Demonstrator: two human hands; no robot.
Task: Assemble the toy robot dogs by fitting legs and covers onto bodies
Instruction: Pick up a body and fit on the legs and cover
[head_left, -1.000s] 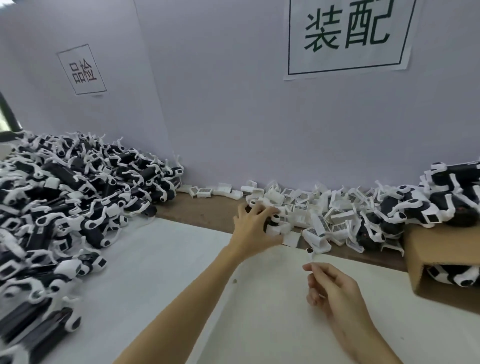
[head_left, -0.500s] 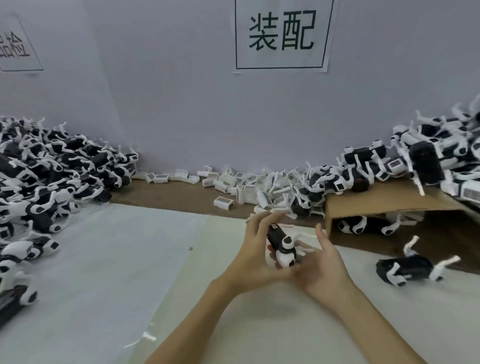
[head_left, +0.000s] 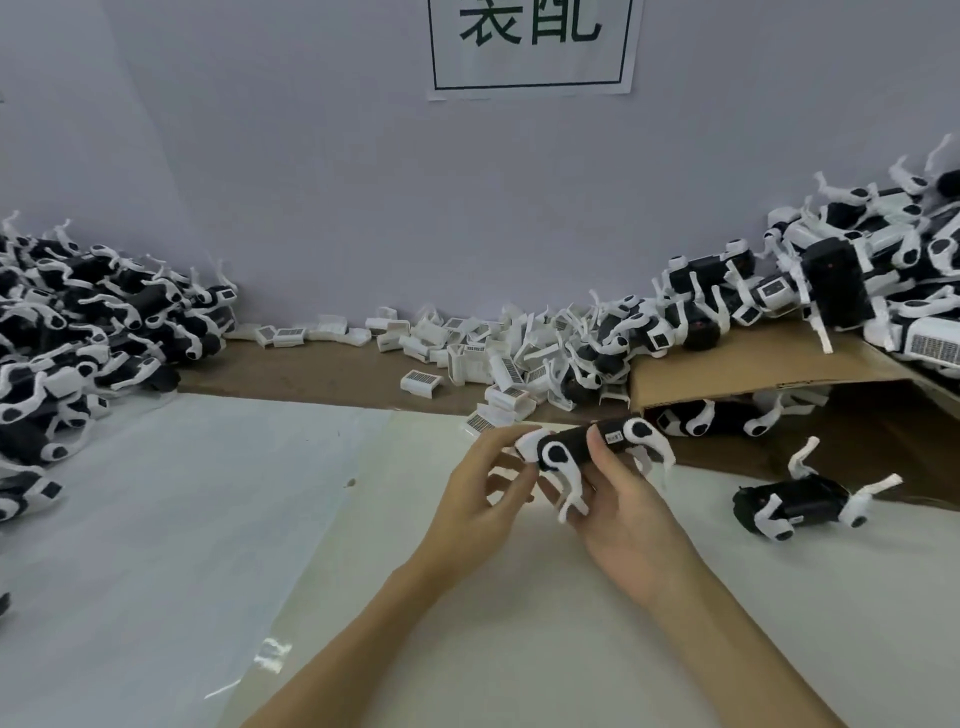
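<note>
Since half a second ago both hands have turned the toy dog from upright to lying sideways above the table, its white legs now hanging down. The right hand grips the black body from below, thumb over the top and fingers curled beneath, one leg lying across them. The left hand pinches the white end at the left with loosely bent fingers; just how firmly it holds is hard to tell through the blur. Right of the hands, apart from them, another dog lies on its side on the table. Behind the held toy, a folded sheet of cardboard bears a heap of dogs, with more tucked under it. White covers lie scattered along the wall, just past the fingertips. A second big pile of dogs fills the far left. A printed sign hangs on the wall above.
</note>
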